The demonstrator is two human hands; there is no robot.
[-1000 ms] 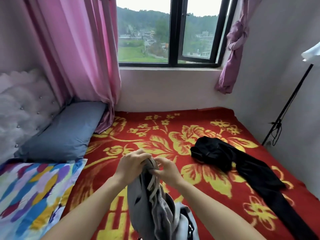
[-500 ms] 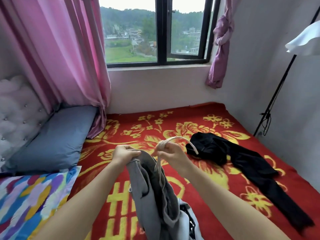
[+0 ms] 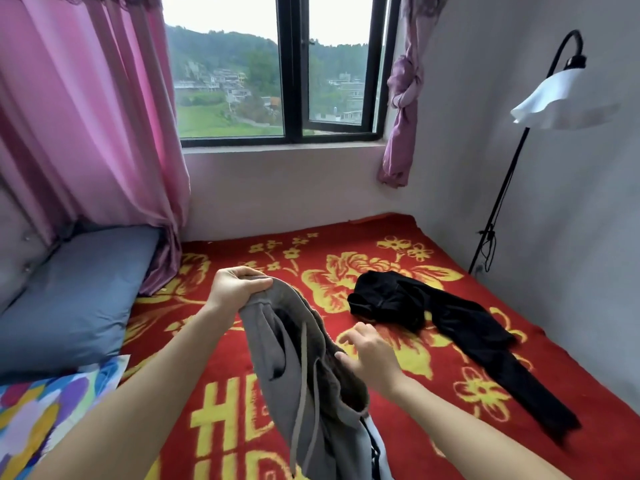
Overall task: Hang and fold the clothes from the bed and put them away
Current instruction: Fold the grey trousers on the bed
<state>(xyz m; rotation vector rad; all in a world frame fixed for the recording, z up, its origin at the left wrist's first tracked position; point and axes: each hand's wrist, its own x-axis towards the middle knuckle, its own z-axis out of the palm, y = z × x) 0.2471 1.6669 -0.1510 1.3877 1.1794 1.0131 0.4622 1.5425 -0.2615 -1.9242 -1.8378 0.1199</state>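
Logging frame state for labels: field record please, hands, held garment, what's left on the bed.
grey garment: hangs above red blanket, drawstring dangling
left hand: grips grey garment's top edge, lifted
right hand: fingers open beside grey garment; contact unclear
black garment: lies crumpled on blanket, right side, untouched
blue pillow: left, by pink curtain
task state: neither garment folded

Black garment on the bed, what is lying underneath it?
Around the black garment only the red flowered blanket shows, so it lies on that. Anything beneath the fabric or inside its bunched end is covered and cannot be seen.
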